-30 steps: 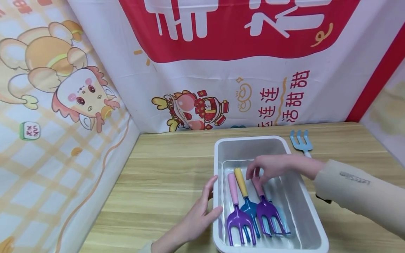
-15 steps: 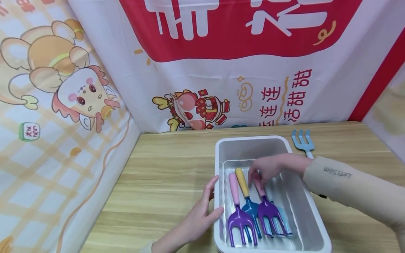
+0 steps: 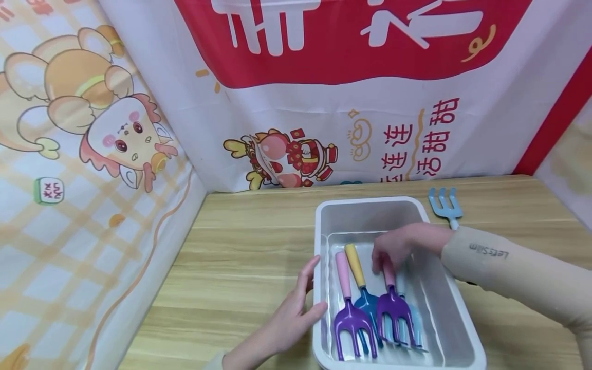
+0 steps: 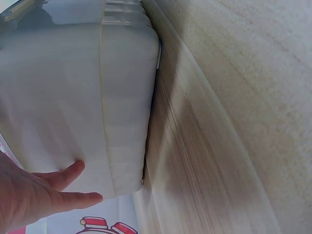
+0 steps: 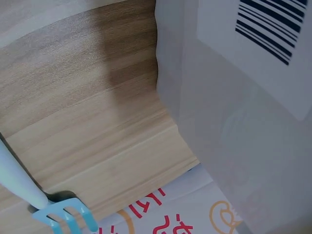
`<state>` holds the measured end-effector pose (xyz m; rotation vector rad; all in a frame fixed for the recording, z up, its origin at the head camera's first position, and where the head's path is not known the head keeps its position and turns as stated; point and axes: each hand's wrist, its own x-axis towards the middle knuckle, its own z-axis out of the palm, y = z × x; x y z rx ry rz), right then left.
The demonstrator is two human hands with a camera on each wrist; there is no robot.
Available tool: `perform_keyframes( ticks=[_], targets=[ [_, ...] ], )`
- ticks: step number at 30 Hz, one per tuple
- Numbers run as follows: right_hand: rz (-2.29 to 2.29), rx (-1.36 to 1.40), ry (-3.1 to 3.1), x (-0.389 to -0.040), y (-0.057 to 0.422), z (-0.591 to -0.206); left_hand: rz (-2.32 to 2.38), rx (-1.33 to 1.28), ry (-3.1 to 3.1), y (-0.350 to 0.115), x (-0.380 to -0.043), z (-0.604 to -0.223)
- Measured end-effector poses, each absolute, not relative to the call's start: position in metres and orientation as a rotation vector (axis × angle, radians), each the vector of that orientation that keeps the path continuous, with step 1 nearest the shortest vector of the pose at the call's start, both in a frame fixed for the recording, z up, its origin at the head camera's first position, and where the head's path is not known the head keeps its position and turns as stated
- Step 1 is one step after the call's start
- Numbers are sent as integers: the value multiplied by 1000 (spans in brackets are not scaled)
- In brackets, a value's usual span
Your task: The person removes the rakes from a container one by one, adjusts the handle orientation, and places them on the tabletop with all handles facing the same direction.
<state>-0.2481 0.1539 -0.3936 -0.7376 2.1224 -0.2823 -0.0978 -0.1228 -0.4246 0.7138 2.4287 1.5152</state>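
Observation:
In the head view, a white plastic bin (image 3: 319,231) holds several toy-like garden hand forks. My right hand (image 3: 393,246) reaches inside and grips the pink handle of a purple hand fork (image 3: 395,308). Beneath that one lies a light blue hand fork (image 3: 417,324), partly covered. To the left are a second purple hand fork (image 3: 352,319) with a pink handle and a dark blue hand fork (image 3: 356,264) with a yellow handle. My left hand (image 3: 291,313) rests against the bin's left side, its fingers extended. The left wrist view shows fingertips touching the outer wall (image 4: 53,107).
Another light blue hand fork (image 3: 446,205) lies on the wooden table (image 3: 240,246), right of the bin. It also shows in the right wrist view, beside the bin's wall with a barcode label (image 5: 273,29). Printed cloth (image 3: 277,113) hangs behind and on the left.
My right hand has moved slightly right with the pink handle, so the purple hand fork now points more straight toward me. The left hand has stayed on the bin.

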Motion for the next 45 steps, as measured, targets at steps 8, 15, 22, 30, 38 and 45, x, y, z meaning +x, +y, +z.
perform_keyframes(
  ticks=[8, 15, 22, 30, 38, 45],
  targets=[
    [-263, -749, 2114, -249, 154, -391, 1514, 718, 2427, -122, -98, -423],
    [-284, -752, 2108, -248, 155, -390, 1523, 737, 2429, -122, -97, -422],
    [-249, -709, 2093, -244, 156, -390, 1545, 741, 2417, -122, -95, -424],
    [-209, -740, 2089, -243, 161, -380, 1545, 801, 2435, -120, -98, -425],
    [-216, -876, 2129, -248, 165, -355, 1549, 777, 2428, -120, -98, -426],
    [-293, -971, 2152, -246, 167, -334, 1546, 791, 2432, -121, -99, -427]
  ],
)
